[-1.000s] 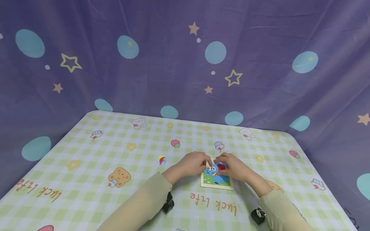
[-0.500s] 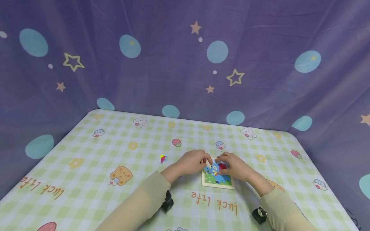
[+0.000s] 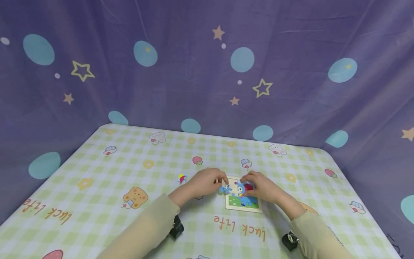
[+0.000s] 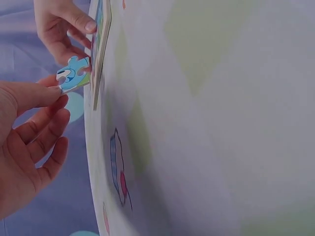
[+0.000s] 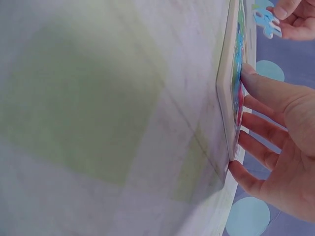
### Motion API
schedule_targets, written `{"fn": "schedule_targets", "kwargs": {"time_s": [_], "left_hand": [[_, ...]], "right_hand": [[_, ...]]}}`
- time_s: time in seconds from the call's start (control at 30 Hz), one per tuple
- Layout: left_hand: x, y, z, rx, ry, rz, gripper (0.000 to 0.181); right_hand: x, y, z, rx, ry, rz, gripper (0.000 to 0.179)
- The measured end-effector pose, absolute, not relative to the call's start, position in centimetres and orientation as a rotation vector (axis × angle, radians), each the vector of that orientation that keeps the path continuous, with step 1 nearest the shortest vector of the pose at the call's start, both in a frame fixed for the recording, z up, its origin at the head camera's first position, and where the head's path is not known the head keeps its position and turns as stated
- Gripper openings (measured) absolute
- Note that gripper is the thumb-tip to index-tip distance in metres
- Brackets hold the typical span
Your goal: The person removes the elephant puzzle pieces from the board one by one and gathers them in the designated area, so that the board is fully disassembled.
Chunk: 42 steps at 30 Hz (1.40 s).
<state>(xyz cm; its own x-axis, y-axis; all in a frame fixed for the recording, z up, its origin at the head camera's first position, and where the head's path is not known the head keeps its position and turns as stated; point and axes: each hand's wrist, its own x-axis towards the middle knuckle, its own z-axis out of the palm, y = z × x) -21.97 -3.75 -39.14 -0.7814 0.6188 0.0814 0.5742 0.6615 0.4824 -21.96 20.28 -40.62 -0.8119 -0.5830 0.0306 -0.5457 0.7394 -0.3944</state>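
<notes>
My left hand (image 3: 207, 183) pinches a blue jigsaw piece (image 4: 74, 73) between thumb and fingertips, just off the left side of a small puzzle board (image 3: 243, 209). A white eye shape is printed on that piece, and its other fingers are loosely bent. The board has a pale frame, a blue animal picture on green, and a bare pale area at upper left. My right hand (image 3: 263, 187) rests on the board's right side. Its thumb (image 5: 261, 81) touches the picture, with the other fingertips along the far edge.
A small yellow, red and blue piece (image 3: 182, 178) lies on the checked tablecloth (image 3: 168, 223), left of my left hand. Black wrist cameras sit under both sleeves. A purple curtain (image 3: 194, 72) hangs behind the table.
My left hand has moved left, lifting the blue jigsaw piece away from the board and exposing the bare area. My right hand stays on the board.
</notes>
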Motion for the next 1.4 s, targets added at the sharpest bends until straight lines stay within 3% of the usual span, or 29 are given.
{"fn": "schedule_targets", "kwargs": {"time_s": [1.4], "left_hand": [[-20.9,-12.7,-38.2,0.803,2.778,0.96,0.016]], "right_hand": [[-22.0,20.3,-40.5,-0.89,2.819,-0.603,0.044]]}}
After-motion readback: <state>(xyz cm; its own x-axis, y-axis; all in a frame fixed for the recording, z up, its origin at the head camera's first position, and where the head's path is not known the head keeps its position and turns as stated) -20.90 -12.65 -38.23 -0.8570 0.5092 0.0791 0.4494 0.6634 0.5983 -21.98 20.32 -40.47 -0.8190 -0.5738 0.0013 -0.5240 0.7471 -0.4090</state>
